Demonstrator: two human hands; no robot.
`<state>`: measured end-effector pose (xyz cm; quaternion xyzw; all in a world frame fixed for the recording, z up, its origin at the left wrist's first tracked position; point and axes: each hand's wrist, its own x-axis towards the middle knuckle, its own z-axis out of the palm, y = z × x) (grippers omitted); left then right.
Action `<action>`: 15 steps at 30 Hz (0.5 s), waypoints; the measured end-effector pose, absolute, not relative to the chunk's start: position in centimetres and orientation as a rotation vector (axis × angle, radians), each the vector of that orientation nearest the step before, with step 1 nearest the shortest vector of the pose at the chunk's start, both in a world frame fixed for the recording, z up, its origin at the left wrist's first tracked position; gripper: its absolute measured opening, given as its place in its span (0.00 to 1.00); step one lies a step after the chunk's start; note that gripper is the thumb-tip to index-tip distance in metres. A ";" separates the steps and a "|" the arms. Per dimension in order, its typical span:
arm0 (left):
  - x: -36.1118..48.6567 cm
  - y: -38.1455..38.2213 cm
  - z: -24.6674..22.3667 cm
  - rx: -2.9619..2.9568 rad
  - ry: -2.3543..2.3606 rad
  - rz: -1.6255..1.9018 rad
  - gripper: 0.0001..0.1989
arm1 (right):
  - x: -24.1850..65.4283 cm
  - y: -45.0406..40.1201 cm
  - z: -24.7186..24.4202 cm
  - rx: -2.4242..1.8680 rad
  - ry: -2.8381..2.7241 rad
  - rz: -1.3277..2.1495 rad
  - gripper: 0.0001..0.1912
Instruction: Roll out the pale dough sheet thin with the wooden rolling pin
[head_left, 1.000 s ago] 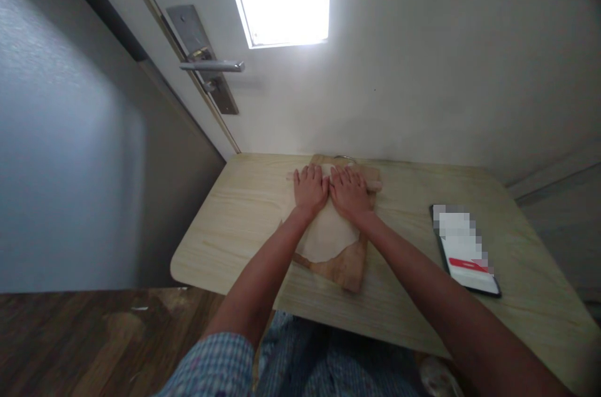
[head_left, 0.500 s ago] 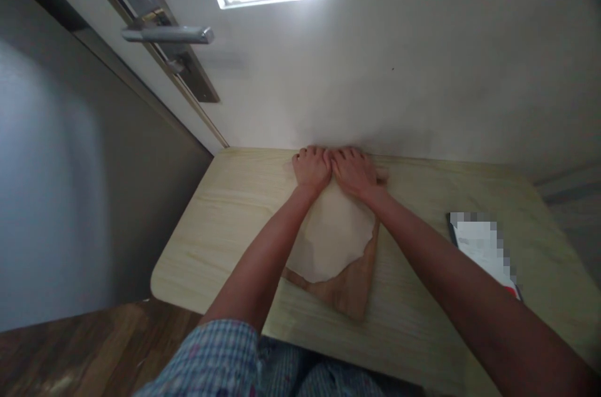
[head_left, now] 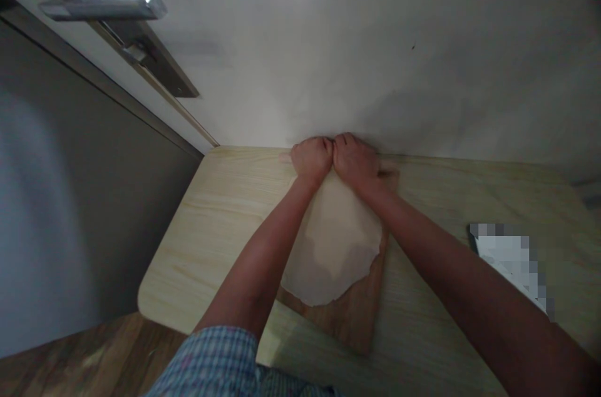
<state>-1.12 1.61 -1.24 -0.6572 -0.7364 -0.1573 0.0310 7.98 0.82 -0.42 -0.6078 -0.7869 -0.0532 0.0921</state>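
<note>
1. Two hands, left hand (head_left: pixel 312 158) and right hand (head_left: pixel 355 160), touching, curled over one rolling pin (head_left: pixel 389 169) by the worktop's (head_left: pixel 211 215) far edge.
2. One dough sheet (head_left: pixel 333 253), pale, thin, uneven-edged, on one wooden board (head_left: pixel 354 319).
3. One phone (head_left: pixel 509 265), toward the right edge.

The only view is looking from the person's head, facing forward and steeply down over both forearms toward the hands (head_left: pixel 332 158), at close range. It is taking in the table (head_left: pixel 211 221) below and the door handle (head_left: pixel 103 7) at upper left; no second view is sharing the scene.
</note>
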 end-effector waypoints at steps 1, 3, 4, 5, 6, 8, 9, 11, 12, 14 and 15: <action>-1.1 1.7 -1.2 -2.015 -2.289 -0.482 0.22 | 7.9 0.9 -0.4 -1.822 -2.329 -0.159 0.19; -1.0 2.0 -1.1 -2.002 -2.320 -0.474 0.24 | 7.8 1.1 -0.4 -1.852 -2.324 -0.157 0.20; -1.0 2.0 -1.0 -1.998 -2.329 -0.471 0.25 | 7.8 1.2 -0.4 -1.864 -2.323 -0.157 0.20; -0.9 2.1 -1.0 -1.993 -2.338 -0.467 0.26 | 7.8 1.3 -0.3 -1.874 -2.322 -0.160 0.21; -0.9 2.2 -0.9 -1.988 -2.345 -0.464 0.26 | 7.8 1.4 -0.4 -1.879 -2.323 -0.164 0.21; -0.9 2.2 -0.8 -1.986 -2.350 -0.458 0.26 | 7.9 1.6 -0.4 -1.872 -2.332 -0.176 0.21; -0.9 2.3 -0.8 -1.991 -2.347 -0.455 0.26 | 7.9 1.7 -0.4 -1.865 -2.338 -0.182 0.21; -0.9 2.3 -0.7 -2.010 -2.340 -0.452 0.25 | 8.0 1.8 -0.4 -1.852 -2.349 -0.192 0.21; -0.9 2.4 -0.7 -2.017 -2.337 -0.452 0.24 | 8.0 1.9 -0.4 -1.850 -2.349 -0.194 0.21; -0.9 2.5 -0.8 -2.018 -2.335 -0.457 0.23 | 8.0 1.9 -0.4 -1.846 -2.347 -0.188 0.21; -0.9 2.5 -0.8 -2.013 -2.336 -0.457 0.23 | 8.0 1.9 -0.4 -1.844 -2.344 -0.177 0.21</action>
